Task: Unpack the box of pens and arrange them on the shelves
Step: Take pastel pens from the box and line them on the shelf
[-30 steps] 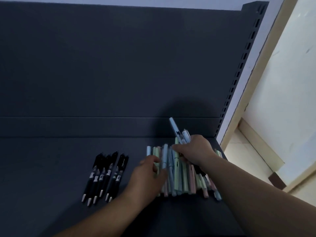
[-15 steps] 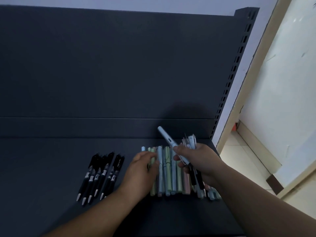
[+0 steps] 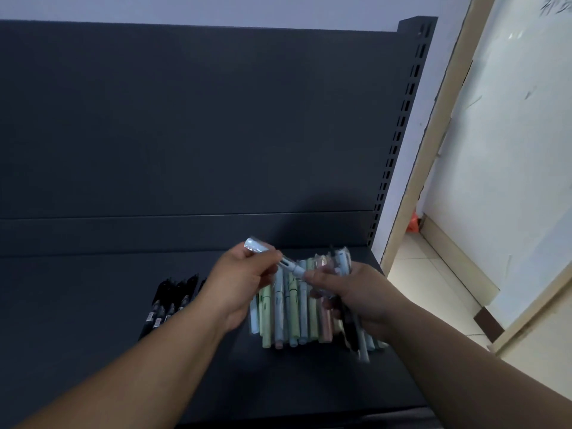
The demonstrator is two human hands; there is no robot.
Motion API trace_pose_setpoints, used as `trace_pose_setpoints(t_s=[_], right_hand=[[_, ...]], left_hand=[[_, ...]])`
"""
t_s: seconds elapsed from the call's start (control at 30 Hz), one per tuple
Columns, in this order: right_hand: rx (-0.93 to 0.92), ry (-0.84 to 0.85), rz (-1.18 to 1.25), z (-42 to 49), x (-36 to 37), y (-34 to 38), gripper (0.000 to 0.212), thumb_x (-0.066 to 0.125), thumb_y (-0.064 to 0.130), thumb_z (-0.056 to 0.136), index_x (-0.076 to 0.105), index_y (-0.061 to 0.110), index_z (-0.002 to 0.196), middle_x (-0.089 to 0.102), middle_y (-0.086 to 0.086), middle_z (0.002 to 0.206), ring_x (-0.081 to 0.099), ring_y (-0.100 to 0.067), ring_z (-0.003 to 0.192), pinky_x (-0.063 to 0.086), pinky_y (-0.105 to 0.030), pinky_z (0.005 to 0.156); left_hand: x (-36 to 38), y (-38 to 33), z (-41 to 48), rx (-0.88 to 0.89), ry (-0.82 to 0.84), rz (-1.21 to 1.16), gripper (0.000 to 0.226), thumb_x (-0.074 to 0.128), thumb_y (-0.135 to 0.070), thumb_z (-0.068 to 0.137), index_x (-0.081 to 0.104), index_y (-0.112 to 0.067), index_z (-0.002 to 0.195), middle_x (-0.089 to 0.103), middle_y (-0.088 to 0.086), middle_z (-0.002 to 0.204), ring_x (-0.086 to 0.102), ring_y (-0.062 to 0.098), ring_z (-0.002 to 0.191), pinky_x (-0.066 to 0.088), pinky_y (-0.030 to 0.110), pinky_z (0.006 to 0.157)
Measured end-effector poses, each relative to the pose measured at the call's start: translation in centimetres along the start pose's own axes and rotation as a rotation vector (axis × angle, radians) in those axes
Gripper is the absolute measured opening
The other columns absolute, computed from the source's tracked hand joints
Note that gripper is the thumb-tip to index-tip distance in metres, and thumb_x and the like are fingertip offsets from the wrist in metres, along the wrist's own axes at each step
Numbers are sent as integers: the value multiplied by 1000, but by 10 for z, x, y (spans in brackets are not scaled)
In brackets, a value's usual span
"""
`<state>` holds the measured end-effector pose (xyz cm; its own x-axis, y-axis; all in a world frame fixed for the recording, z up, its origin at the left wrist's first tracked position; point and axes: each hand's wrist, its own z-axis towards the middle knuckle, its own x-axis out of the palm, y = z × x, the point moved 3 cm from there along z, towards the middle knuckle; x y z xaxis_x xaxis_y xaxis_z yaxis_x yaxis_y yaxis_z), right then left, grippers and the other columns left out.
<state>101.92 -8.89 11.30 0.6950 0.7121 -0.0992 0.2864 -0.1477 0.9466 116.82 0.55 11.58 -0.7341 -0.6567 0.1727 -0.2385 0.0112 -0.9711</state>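
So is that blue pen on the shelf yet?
Not down: left hand and right hand hold the blue pen above the pastel pens.

Two arms of one person are in view, both bare. The left forearm (image 3: 139, 373) enters the picture from the corner at 7 o'clock, and it is uncovered from the edge up to the wrist. The right forearm (image 3: 483, 370) enters from 4 o'clock, also uncovered along all its visible length, and it looks broader in the picture. The left hand (image 3: 244, 283) and the right hand (image 3: 362, 292) are bare on the backs, knuckles and fingers. The light is dim, so nails and other small details are too blurred to tell.
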Motion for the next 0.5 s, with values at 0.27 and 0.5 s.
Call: trace_pose_setpoints(t_s=[0.27,0.5], right_hand=[[43,-123,398,21,-6,-4,22,69,13,88,67,-4,103,60,-2,57,50,-8,49,46,-21,45],[125,-136,496,29,-9,-9,21,68,11,89,63,-4,102,57,-9,69,54,-14,54,49,-27,52]], left_hand=[[-1,0,-23,-31,263,518,11,69,-11,85,68,-14,96,67,0,74,64,9,62,50,19,57],[-1,25,-14,227,92,880,27,52,-24,96,56,-27,122,52,-10,90,51,4,66,39,9,50]])
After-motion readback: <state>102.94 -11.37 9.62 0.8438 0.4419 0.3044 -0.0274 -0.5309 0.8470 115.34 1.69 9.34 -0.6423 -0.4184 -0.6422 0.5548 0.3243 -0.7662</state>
